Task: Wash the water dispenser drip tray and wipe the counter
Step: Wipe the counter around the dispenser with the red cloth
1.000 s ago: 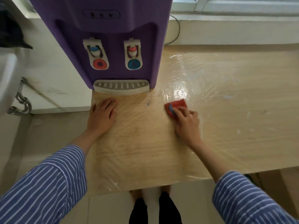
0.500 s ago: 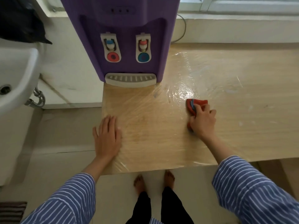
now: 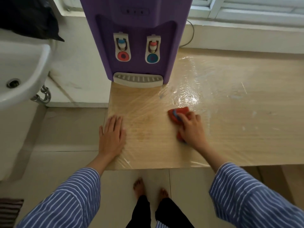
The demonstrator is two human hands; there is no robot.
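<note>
A purple water dispenser stands at the back left of the wooden counter, which is covered with clear film. Its grey-white drip tray sits in place at the dispenser's foot. My right hand grips a red cloth with a blue stripe and presses it on the counter right of centre. My left hand lies flat with straight fingers on the counter's left front corner.
A white sink with a chrome pipe is on the left. A black bag rests above it. A window sill and a cable run along the back. My bare feet stand on tiled floor below the counter edge.
My left hand slid back from near the drip tray to the front left corner. My right hand with the cloth shifted right and then slightly back; the view pulled back.
</note>
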